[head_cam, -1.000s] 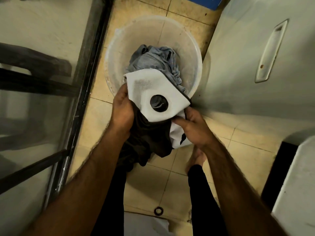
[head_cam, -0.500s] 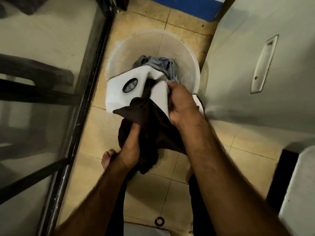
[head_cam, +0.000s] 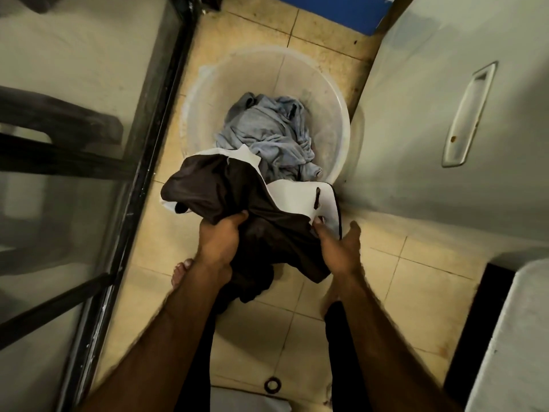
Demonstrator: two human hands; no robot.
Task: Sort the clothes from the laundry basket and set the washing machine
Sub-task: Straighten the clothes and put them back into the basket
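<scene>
Left hand (head_cam: 219,242) and right hand (head_cam: 338,248) are closed on the dark-and-white garment (head_cam: 208,185) above the basket (head_cam: 341,114); it is judged soft, light, best gripped in bunches.

A floor of yellowish square tiles (head_cam: 386,281) has dark lines between the tiles. Left of the floor stands a glass door in a black metal frame (head_cam: 154,144). Right of the floor rises a pale grey panel (head_cam: 416,144) with a long sunk handle (head_cam: 469,114). A blue strip (head_cam: 326,13) lies at the floor's far end. The light is dim.
</scene>
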